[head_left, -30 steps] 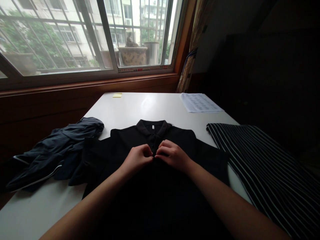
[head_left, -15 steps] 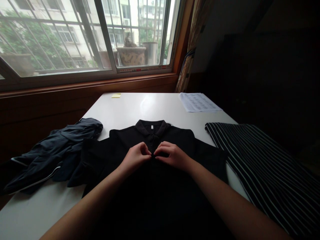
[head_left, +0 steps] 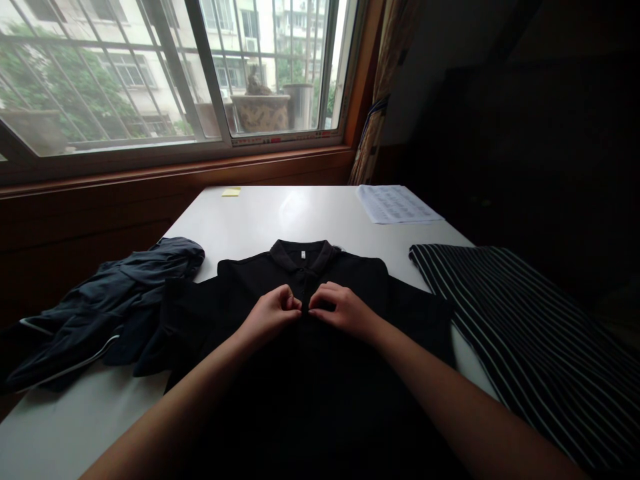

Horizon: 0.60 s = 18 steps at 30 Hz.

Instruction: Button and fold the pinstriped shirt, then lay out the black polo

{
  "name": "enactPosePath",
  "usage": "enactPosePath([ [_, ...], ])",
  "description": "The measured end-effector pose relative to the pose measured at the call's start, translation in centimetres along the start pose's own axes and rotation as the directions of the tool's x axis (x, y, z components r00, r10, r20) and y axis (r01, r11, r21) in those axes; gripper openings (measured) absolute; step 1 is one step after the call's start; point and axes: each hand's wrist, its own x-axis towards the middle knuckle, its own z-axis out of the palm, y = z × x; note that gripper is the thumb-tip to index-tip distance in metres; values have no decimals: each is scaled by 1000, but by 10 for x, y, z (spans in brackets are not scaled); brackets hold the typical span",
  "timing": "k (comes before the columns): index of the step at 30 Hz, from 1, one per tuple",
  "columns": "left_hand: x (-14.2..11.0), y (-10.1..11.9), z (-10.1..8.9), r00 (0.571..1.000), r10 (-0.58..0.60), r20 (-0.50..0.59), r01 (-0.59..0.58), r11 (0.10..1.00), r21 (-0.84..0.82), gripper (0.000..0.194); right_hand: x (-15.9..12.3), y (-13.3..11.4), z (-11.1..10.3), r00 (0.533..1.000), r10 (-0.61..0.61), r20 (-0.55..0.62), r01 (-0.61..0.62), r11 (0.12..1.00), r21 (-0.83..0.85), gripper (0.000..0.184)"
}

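Note:
A black polo shirt (head_left: pixel 310 387) lies front side up and spread on the white table (head_left: pixel 260 217), its collar toward the window. My left hand (head_left: pixel 275 310) is closed in a pinch at the shirt's front placket, below the collar. Facing it across the placket, my right hand (head_left: pixel 343 310) also pinches, thumb and fingers together on the placket's right side. The fingertips of both hands are close together with a small gap between them. Whatever part of the placket or button they grip is too dark and small to make out.
A crumpled dark blue garment with white piping (head_left: pixel 115 300) lies at the left. Black-and-white striped cloth (head_left: pixel 520 320) covers the right side. At the far edge are printed sheets (head_left: pixel 397 203) and a yellow sticky note (head_left: pixel 231 191), below a barred window (head_left: pixel 270 133).
Almost nothing differs. Both hands stay at the placket, with the right fingertips shifted very slightly; the whole view has moved by a tiny amount.

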Motion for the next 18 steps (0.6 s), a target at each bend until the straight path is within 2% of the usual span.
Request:
enactPosePath([
  [8,-1,0,1,998,56,-19,-55,996,68,26,1,-3,3,999,48,-6,-48,999,-24,5],
  [13,-1,1,0,998,70,0,-70,991,112,26,-1,-1,1,998,37,44,-39,999,35,6],
  [18,-1,0,-2,998,66,13,-67,992,111,27,-1,-2,1,993,97,65,-102,992,75,5],
])
